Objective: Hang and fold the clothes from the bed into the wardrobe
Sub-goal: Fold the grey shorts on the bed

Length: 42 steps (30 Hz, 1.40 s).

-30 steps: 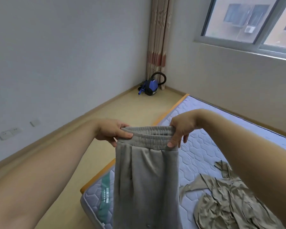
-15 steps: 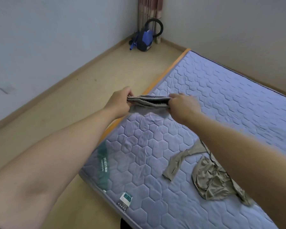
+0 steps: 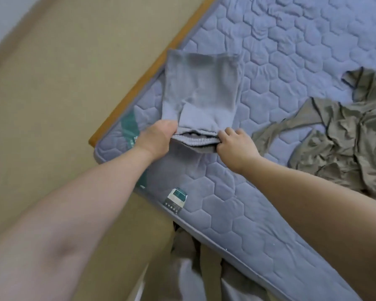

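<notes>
Left hand [image 3: 155,139] and right hand [image 3: 234,146] pinch the elastic waistband of grey sweatpants [image 3: 201,92], one at each end | sweatpants lie flat on the quilted mattress [image 3: 291,51] near its wooden-edged corner | crumpled olive garment [image 3: 345,135] lies to the right, apart

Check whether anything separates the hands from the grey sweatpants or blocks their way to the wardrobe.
Nothing separates them: left hand and right hand grip the grey sweatpants by the waistband. The khaki garment lies apart on the mattress. The wardrobe is out of view.
</notes>
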Each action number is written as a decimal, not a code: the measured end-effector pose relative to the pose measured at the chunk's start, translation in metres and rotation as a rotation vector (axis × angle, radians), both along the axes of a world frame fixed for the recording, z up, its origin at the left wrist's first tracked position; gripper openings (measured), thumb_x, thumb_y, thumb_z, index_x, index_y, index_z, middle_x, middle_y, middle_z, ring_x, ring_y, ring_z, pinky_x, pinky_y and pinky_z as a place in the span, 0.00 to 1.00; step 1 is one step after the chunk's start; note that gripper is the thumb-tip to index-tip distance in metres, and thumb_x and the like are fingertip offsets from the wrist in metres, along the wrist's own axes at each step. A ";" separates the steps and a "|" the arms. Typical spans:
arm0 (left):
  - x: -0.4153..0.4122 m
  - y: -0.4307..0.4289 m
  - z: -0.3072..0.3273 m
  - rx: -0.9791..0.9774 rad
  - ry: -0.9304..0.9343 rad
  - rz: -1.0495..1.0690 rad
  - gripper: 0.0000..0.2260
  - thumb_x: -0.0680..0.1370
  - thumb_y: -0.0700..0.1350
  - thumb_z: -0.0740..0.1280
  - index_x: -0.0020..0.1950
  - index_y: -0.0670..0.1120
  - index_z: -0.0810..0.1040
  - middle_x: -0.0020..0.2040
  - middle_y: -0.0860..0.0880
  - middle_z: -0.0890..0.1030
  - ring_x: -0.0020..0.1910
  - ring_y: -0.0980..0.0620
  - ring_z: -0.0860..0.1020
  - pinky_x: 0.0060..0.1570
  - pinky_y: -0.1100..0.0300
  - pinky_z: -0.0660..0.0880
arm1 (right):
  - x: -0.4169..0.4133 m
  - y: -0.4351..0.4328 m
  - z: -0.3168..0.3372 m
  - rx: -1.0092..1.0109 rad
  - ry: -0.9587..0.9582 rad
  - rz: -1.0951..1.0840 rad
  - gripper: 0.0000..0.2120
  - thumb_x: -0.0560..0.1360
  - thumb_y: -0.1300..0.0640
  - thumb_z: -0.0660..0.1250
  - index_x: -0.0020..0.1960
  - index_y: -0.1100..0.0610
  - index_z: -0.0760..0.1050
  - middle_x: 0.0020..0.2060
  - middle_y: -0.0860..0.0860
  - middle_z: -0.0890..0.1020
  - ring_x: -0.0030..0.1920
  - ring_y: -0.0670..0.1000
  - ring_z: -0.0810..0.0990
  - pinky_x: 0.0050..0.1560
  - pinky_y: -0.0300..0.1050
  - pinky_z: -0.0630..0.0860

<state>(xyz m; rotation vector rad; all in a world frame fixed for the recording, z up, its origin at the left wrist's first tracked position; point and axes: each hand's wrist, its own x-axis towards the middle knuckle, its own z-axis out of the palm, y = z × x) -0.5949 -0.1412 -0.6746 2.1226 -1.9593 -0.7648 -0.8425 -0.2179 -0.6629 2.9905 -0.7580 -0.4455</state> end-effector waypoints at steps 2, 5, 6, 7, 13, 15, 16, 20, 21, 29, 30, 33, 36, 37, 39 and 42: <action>-0.009 0.032 -0.038 0.004 -0.028 -0.059 0.15 0.71 0.30 0.61 0.54 0.42 0.75 0.55 0.41 0.77 0.57 0.39 0.75 0.48 0.43 0.77 | -0.009 0.026 -0.040 0.033 -0.059 0.077 0.12 0.65 0.63 0.59 0.29 0.59 0.79 0.36 0.59 0.76 0.36 0.60 0.76 0.35 0.49 0.70; -0.018 0.072 -0.069 -0.027 -0.063 -0.112 0.16 0.68 0.29 0.62 0.51 0.43 0.75 0.51 0.42 0.77 0.54 0.40 0.77 0.42 0.44 0.79 | -0.016 0.058 -0.064 0.074 -0.063 0.129 0.05 0.59 0.65 0.68 0.26 0.58 0.76 0.34 0.59 0.74 0.32 0.58 0.74 0.33 0.47 0.64; -0.020 0.081 -0.075 -0.053 -0.072 -0.132 0.16 0.66 0.28 0.63 0.50 0.43 0.74 0.50 0.42 0.78 0.52 0.39 0.77 0.39 0.44 0.79 | -0.018 0.066 -0.067 0.086 -0.049 0.156 0.06 0.57 0.66 0.70 0.25 0.58 0.76 0.34 0.58 0.74 0.32 0.57 0.74 0.33 0.47 0.61; -0.022 0.089 -0.078 -0.059 -0.084 -0.149 0.15 0.65 0.28 0.64 0.48 0.42 0.74 0.48 0.41 0.78 0.50 0.39 0.78 0.37 0.46 0.79 | -0.019 0.072 -0.069 0.099 -0.050 0.170 0.06 0.56 0.66 0.70 0.25 0.58 0.76 0.33 0.58 0.73 0.31 0.57 0.74 0.33 0.47 0.60; -0.038 0.122 -0.083 -0.004 -0.097 -0.148 0.15 0.64 0.28 0.65 0.45 0.43 0.73 0.44 0.43 0.77 0.45 0.40 0.76 0.35 0.52 0.71 | -0.034 0.101 -0.085 0.157 -0.074 0.162 0.05 0.65 0.67 0.71 0.30 0.61 0.79 0.40 0.62 0.77 0.38 0.61 0.76 0.35 0.49 0.67; -0.044 0.132 -0.085 0.000 -0.099 -0.168 0.15 0.62 0.28 0.66 0.43 0.45 0.71 0.41 0.44 0.75 0.41 0.41 0.75 0.34 0.54 0.68 | -0.043 0.115 -0.092 0.183 -0.005 0.119 0.04 0.69 0.66 0.70 0.38 0.64 0.84 0.52 0.67 0.79 0.47 0.66 0.78 0.40 0.54 0.74; -0.048 0.137 -0.085 0.016 -0.100 -0.176 0.16 0.62 0.29 0.66 0.42 0.47 0.69 0.40 0.45 0.75 0.40 0.41 0.75 0.35 0.54 0.69 | -0.047 0.122 -0.094 0.196 0.032 0.108 0.05 0.71 0.64 0.70 0.41 0.65 0.85 0.58 0.69 0.78 0.51 0.68 0.78 0.44 0.57 0.76; -0.067 0.163 -0.080 0.226 -0.122 -0.134 0.13 0.68 0.34 0.65 0.43 0.50 0.66 0.41 0.52 0.73 0.43 0.46 0.75 0.47 0.52 0.70 | -0.057 0.152 -0.089 0.322 0.181 0.170 0.13 0.78 0.60 0.63 0.53 0.60 0.85 0.62 0.63 0.77 0.60 0.66 0.74 0.60 0.58 0.73; -0.071 0.171 -0.080 0.276 -0.102 -0.120 0.12 0.69 0.35 0.65 0.43 0.51 0.67 0.42 0.53 0.74 0.43 0.47 0.75 0.47 0.53 0.69 | -0.059 0.159 -0.085 0.382 0.239 0.169 0.14 0.79 0.58 0.61 0.56 0.58 0.84 0.63 0.61 0.77 0.62 0.65 0.73 0.63 0.57 0.71; -0.062 0.139 -0.034 0.981 0.171 -0.232 0.12 0.67 0.40 0.74 0.42 0.49 0.72 0.40 0.51 0.77 0.38 0.51 0.75 0.33 0.58 0.70 | -0.040 0.147 -0.013 0.987 0.539 -0.021 0.03 0.72 0.58 0.67 0.42 0.56 0.78 0.36 0.51 0.78 0.38 0.56 0.78 0.36 0.48 0.78; -0.052 0.120 -0.027 0.988 0.204 -0.203 0.12 0.66 0.39 0.75 0.42 0.49 0.73 0.40 0.51 0.78 0.38 0.51 0.75 0.34 0.57 0.71 | -0.033 0.127 -0.007 1.027 0.512 -0.100 0.04 0.72 0.56 0.69 0.43 0.56 0.79 0.36 0.50 0.79 0.38 0.55 0.79 0.36 0.46 0.77; -0.018 0.057 -0.013 0.852 0.348 0.048 0.11 0.69 0.36 0.74 0.46 0.46 0.76 0.44 0.48 0.79 0.42 0.50 0.77 0.40 0.53 0.76 | -0.021 0.049 -0.002 1.165 0.318 -0.458 0.07 0.72 0.55 0.74 0.47 0.56 0.81 0.40 0.51 0.82 0.41 0.52 0.80 0.40 0.44 0.76; 0.003 0.002 -0.020 0.620 0.500 0.329 0.09 0.72 0.33 0.71 0.45 0.46 0.77 0.43 0.43 0.79 0.43 0.46 0.78 0.42 0.54 0.76 | -0.014 -0.020 -0.019 1.277 0.006 -0.792 0.13 0.70 0.60 0.78 0.53 0.59 0.82 0.47 0.54 0.85 0.48 0.53 0.85 0.49 0.44 0.83; 0.006 -0.012 -0.028 0.562 0.534 0.398 0.09 0.72 0.32 0.69 0.45 0.46 0.77 0.43 0.42 0.79 0.41 0.46 0.78 0.40 0.54 0.77 | -0.009 -0.037 -0.027 1.282 -0.066 -0.842 0.17 0.69 0.60 0.79 0.56 0.58 0.81 0.51 0.56 0.85 0.50 0.53 0.85 0.52 0.47 0.84; 0.006 -0.037 -0.050 0.473 0.482 0.446 0.06 0.72 0.36 0.69 0.47 0.45 0.79 0.44 0.41 0.81 0.39 0.45 0.80 0.38 0.56 0.78 | 0.002 -0.061 -0.050 1.223 -0.117 -0.856 0.23 0.67 0.54 0.82 0.59 0.54 0.79 0.53 0.54 0.83 0.52 0.53 0.84 0.53 0.51 0.84; 0.007 -0.060 -0.083 0.422 0.116 0.293 0.09 0.73 0.44 0.69 0.52 0.44 0.81 0.50 0.42 0.82 0.48 0.43 0.80 0.47 0.53 0.78 | 0.021 -0.080 -0.085 0.959 -0.055 -0.801 0.30 0.68 0.46 0.80 0.65 0.52 0.73 0.56 0.53 0.80 0.54 0.56 0.80 0.53 0.52 0.80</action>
